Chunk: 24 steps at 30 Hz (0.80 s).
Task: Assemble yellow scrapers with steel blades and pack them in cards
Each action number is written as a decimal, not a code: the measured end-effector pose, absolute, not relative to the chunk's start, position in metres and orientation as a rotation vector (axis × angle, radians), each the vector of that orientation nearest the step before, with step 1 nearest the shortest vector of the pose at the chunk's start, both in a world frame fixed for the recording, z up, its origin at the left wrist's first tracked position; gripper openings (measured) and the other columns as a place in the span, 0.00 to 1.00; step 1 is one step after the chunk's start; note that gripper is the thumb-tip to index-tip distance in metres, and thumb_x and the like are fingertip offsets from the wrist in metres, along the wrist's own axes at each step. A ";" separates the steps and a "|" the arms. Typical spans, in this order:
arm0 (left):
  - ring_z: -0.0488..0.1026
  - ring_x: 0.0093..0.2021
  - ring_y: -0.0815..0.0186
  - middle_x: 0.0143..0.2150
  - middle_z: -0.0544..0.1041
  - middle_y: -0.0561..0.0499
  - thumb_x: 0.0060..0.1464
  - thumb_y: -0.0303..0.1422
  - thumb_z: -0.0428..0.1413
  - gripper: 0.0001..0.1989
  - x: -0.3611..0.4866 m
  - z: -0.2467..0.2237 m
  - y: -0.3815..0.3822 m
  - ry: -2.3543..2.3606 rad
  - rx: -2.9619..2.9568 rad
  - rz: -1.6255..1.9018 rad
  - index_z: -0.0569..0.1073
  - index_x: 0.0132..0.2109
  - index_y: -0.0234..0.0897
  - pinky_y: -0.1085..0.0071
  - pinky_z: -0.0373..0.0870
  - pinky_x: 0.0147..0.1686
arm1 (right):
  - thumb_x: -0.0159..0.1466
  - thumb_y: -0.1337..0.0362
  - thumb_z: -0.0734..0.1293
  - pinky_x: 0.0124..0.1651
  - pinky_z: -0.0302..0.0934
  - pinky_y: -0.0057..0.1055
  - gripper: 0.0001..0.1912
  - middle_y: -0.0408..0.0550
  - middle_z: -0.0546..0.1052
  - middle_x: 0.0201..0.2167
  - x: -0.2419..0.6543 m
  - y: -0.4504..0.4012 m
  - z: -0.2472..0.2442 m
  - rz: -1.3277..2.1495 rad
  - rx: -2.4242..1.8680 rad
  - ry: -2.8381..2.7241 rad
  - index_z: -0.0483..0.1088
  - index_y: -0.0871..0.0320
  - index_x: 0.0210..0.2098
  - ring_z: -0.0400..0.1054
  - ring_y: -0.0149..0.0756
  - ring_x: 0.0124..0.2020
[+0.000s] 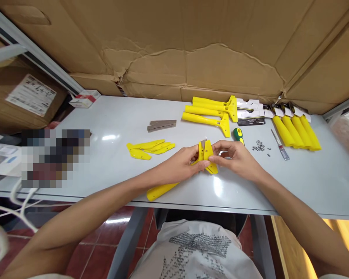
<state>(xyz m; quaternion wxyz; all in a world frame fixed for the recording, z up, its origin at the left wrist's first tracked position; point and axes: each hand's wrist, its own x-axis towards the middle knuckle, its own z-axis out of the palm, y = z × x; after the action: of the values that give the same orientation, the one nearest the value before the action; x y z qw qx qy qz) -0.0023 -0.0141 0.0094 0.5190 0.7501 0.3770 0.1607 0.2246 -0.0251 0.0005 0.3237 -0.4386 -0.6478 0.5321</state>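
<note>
My left hand (182, 163) is closed round the head end of a yellow scraper (163, 190), whose hollow handle slants down toward the table's front edge. A metal blade (204, 142) peeks out at the top of the head. With thumb and fingers, my right hand (235, 157) pinches a yellow cover plate (208, 150) against that head. Just behind the right hand lies a green-and-yellow screwdriver (238, 134), partly hidden by the fingers. Small dark screws (259, 146) are heaped to the right. Loose yellow plates (151, 149) and several flat metal blades (161, 125) lie to the left.
Yellow scrapers (205, 119) rest at the back, beside black-and-white packaging (251, 121). More yellow handles with packaging (297, 131) line the right, near a slim clear-handled knife (280, 145). Cardboard (203, 35) walls the rear. A small red-white box (85, 99) stands back left.
</note>
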 end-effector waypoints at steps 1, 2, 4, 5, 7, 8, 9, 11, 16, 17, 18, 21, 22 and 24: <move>0.69 0.26 0.72 0.31 0.73 0.56 0.67 0.44 0.56 0.15 -0.002 0.010 -0.013 0.892 1.787 0.380 0.74 0.49 0.36 0.74 0.67 0.27 | 0.62 0.57 0.77 0.41 0.67 0.31 0.12 0.46 0.80 0.39 0.225 -0.025 0.000 1.388 -1.149 -1.708 0.78 0.58 0.40 0.72 0.31 0.38; 0.69 0.26 0.72 0.30 0.73 0.56 0.66 0.44 0.56 0.15 -0.002 0.010 -0.012 0.883 1.762 0.379 0.74 0.48 0.36 0.75 0.68 0.27 | 0.62 0.57 0.77 0.41 0.67 0.31 0.12 0.45 0.80 0.39 0.226 -0.025 0.000 1.379 -1.149 -1.706 0.78 0.58 0.40 0.72 0.31 0.37; 0.68 0.26 0.73 0.30 0.73 0.57 0.65 0.43 0.58 0.14 -0.001 0.012 -0.011 0.869 1.703 0.382 0.75 0.45 0.35 0.75 0.68 0.27 | 0.61 0.57 0.77 0.39 0.66 0.31 0.13 0.45 0.80 0.37 0.226 -0.024 -0.001 1.375 -1.137 -1.682 0.77 0.58 0.40 0.71 0.31 0.35; 0.68 0.26 0.73 0.30 0.73 0.57 0.65 0.42 0.59 0.13 -0.001 0.013 -0.011 0.863 1.678 0.382 0.75 0.44 0.35 0.75 0.67 0.27 | 0.61 0.57 0.78 0.38 0.65 0.31 0.13 0.44 0.80 0.35 0.226 -0.024 -0.001 1.382 -1.127 -1.667 0.77 0.58 0.39 0.71 0.30 0.34; 0.68 0.26 0.74 0.30 0.73 0.57 0.65 0.41 0.59 0.12 0.000 0.014 -0.011 0.852 1.655 0.375 0.76 0.42 0.35 0.76 0.67 0.27 | 0.60 0.57 0.78 0.36 0.65 0.30 0.14 0.43 0.79 0.34 0.226 -0.024 -0.001 1.391 -1.119 -1.646 0.76 0.58 0.38 0.71 0.30 0.33; 0.68 0.26 0.74 0.30 0.73 0.57 0.65 0.41 0.59 0.12 -0.001 0.014 -0.011 0.843 1.659 0.371 0.76 0.42 0.36 0.77 0.67 0.27 | 0.60 0.56 0.79 0.36 0.64 0.30 0.14 0.43 0.79 0.33 0.225 -0.024 -0.002 1.387 -1.124 -1.643 0.76 0.58 0.38 0.71 0.30 0.33; 0.68 0.26 0.74 0.29 0.73 0.57 0.65 0.41 0.59 0.12 -0.001 0.014 -0.011 0.837 1.672 0.368 0.76 0.42 0.36 0.77 0.66 0.27 | 0.59 0.56 0.79 0.36 0.64 0.30 0.14 0.43 0.78 0.33 0.224 -0.024 -0.002 1.376 -1.133 -1.645 0.76 0.58 0.37 0.70 0.30 0.33; 0.68 0.26 0.75 0.29 0.73 0.58 0.67 0.41 0.57 0.12 -0.002 0.014 -0.012 0.831 1.701 0.363 0.76 0.42 0.36 0.77 0.66 0.27 | 0.59 0.55 0.79 0.37 0.63 0.31 0.14 0.43 0.78 0.33 0.223 -0.025 -0.002 1.347 -1.160 -1.652 0.76 0.58 0.37 0.70 0.30 0.33; 0.68 0.25 0.76 0.31 0.77 0.56 0.67 0.40 0.56 0.12 -0.002 0.015 -0.013 0.835 1.678 0.351 0.76 0.42 0.35 0.78 0.67 0.26 | 0.63 0.53 0.76 0.43 0.64 0.35 0.15 0.45 0.78 0.35 0.221 -0.027 -0.001 1.338 -1.161 -1.718 0.76 0.58 0.38 0.70 0.33 0.36; 0.69 0.25 0.76 0.32 0.78 0.55 0.67 0.40 0.57 0.12 -0.002 0.015 -0.013 0.841 1.669 0.352 0.76 0.42 0.35 0.78 0.67 0.26 | 0.63 0.52 0.76 0.43 0.64 0.35 0.15 0.45 0.78 0.35 0.222 -0.027 -0.001 1.340 -1.156 -1.730 0.76 0.58 0.38 0.71 0.34 0.37; 0.69 0.26 0.76 0.32 0.79 0.54 0.66 0.40 0.58 0.12 -0.001 0.016 -0.013 0.856 1.659 0.355 0.76 0.41 0.34 0.78 0.68 0.26 | 0.64 0.52 0.75 0.44 0.64 0.35 0.15 0.45 0.78 0.35 0.222 -0.027 -0.002 1.336 -1.152 -1.737 0.75 0.58 0.38 0.70 0.34 0.37; 0.73 0.27 0.73 0.32 0.81 0.51 0.64 0.42 0.60 0.14 0.001 0.019 -0.012 0.921 1.590 0.378 0.77 0.40 0.33 0.77 0.72 0.28 | 0.64 0.53 0.75 0.43 0.65 0.34 0.15 0.43 0.77 0.35 0.222 -0.027 -0.001 1.305 -1.131 -1.725 0.73 0.57 0.37 0.70 0.33 0.36; 0.74 0.27 0.72 0.32 0.81 0.51 0.64 0.42 0.61 0.15 0.001 0.020 -0.012 0.942 1.566 0.396 0.77 0.39 0.33 0.76 0.73 0.29 | 0.63 0.54 0.76 0.43 0.65 0.34 0.14 0.43 0.76 0.34 0.222 -0.027 0.000 1.291 -1.125 -1.710 0.72 0.57 0.37 0.70 0.32 0.36; 0.76 0.28 0.71 0.30 0.81 0.50 0.63 0.43 0.62 0.16 0.001 0.022 -0.012 0.962 1.552 0.429 0.77 0.36 0.33 0.75 0.75 0.30 | 0.62 0.54 0.77 0.41 0.65 0.32 0.15 0.42 0.76 0.33 0.221 -0.028 0.002 1.272 -1.123 -1.676 0.72 0.57 0.36 0.69 0.31 0.35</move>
<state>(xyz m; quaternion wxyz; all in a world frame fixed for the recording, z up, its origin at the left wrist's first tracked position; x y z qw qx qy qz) 0.0008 -0.0121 0.0221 0.5916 0.6671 0.4135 0.1844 0.2215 -0.0283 0.0019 0.3693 -0.4377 -0.6532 0.4954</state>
